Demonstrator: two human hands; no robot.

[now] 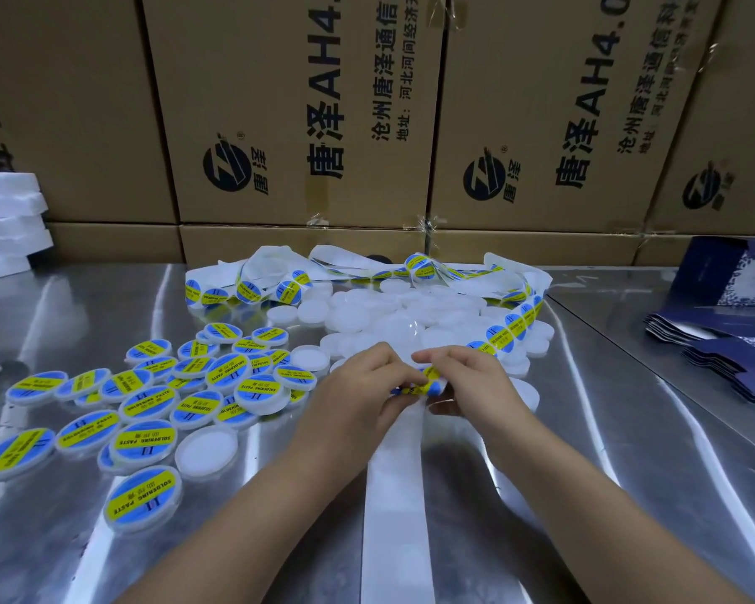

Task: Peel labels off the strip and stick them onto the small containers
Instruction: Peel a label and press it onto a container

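Cardboard boxes [288,106]: stacked as a wall across the top of the frame, closing off the back of the bench.
Metal table [628,451]: fills the lower 2 thirds and carries all the work, sorted into zones by stage.
Label strip [508,326]: loops from the upper centre down the right side to the hands. Its bare white backing runs on to the bottom edge, probably so spent backing feeds away from the work.
Plain containers [410,311]: white pile at centre, just above the hands, within easy reach.
Labelled containers [149,403]: scattered at centre left, blue and yellow faces up, apart from the plain ones, likely to keep done from undone.
Blue cartons [724,346]: flat stacks at the right edge, untouched.
White foam [5,220]: stacked at the left edge.
Left hand [358,385]: below centre, fingers curled, pinching the strip, apparently to steady it.
Right hand [471,381]: touching the left, thumb and fingertips narrowed on 1 label.
Label [428,383]: bent between both hands, seemingly mid-peel. Whether a container sits beneath it, I cannot tell.
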